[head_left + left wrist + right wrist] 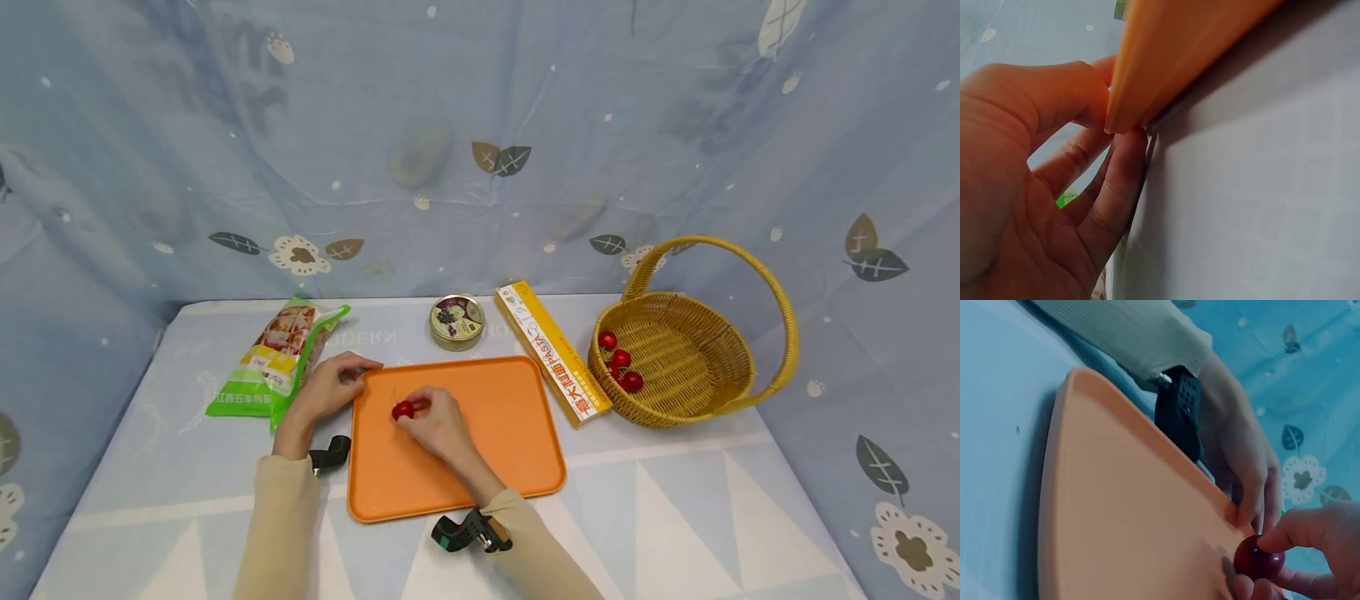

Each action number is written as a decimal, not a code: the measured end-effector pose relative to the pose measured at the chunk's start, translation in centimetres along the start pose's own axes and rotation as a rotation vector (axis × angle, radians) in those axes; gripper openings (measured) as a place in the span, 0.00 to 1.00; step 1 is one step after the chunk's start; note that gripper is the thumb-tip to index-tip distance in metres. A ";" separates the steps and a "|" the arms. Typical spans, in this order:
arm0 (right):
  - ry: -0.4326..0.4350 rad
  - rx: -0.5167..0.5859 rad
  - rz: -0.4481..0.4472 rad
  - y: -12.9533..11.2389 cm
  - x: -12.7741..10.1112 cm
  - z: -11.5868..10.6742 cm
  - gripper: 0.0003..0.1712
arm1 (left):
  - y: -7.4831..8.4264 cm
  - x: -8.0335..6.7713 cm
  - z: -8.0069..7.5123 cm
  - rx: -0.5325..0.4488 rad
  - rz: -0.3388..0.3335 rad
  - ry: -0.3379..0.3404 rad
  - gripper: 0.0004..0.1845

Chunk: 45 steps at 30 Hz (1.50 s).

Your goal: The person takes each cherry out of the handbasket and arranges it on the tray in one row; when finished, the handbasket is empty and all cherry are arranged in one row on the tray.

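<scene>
One cherry (pixel 402 410) pinched in right-hand fingers (pixel 420 408), left-hand fingers (pixel 1113 178) pinching orange tray (pixel 480 450) corner

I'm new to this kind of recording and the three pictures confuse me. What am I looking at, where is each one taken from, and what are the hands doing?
No machine here: a person works with bare hands, wearing three cameras. The wide picture comes from the head, looking down at a table. The other two come from cameras strapped to the wrists.

On the table lie an orange tray, a snack bag, a round tin, a pasta box and a wicker basket holding a few cherries.

The left hand grips the tray's corner; its wrist view shows thumb and fingers pinching the edge. The right hand pinches a red cherry over the tray, which the right wrist view shows up close.
</scene>
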State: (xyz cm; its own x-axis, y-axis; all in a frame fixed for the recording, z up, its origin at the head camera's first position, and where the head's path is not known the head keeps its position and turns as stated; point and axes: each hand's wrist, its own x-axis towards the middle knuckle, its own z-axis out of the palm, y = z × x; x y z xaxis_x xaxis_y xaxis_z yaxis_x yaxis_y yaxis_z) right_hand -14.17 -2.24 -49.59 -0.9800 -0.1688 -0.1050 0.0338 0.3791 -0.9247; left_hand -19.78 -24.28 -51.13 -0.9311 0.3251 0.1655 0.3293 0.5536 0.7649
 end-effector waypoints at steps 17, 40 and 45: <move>-0.021 -0.124 -0.020 -0.9 -0.3 1.5 0.15 | 0.1 0.0 0.0 -0.004 -0.053 -0.013 0.18; -0.031 -0.093 0.008 -0.6 -0.2 0.5 0.16 | 0.1 0.1 0.1 -0.007 -0.014 -0.007 0.18; -0.022 -0.093 0.000 -0.3 -0.2 -0.2 0.17 | -0.2 0.0 0.1 -0.005 -0.025 -0.010 0.18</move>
State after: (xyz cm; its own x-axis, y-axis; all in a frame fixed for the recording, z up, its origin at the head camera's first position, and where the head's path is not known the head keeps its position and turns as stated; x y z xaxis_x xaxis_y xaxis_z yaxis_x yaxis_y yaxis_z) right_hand -13.99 -2.11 -49.18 -0.9755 -0.1879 -0.1143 0.0149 0.4620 -0.8868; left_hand -19.82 -24.33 -51.28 -0.9375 0.3185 0.1403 0.3051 0.5580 0.7717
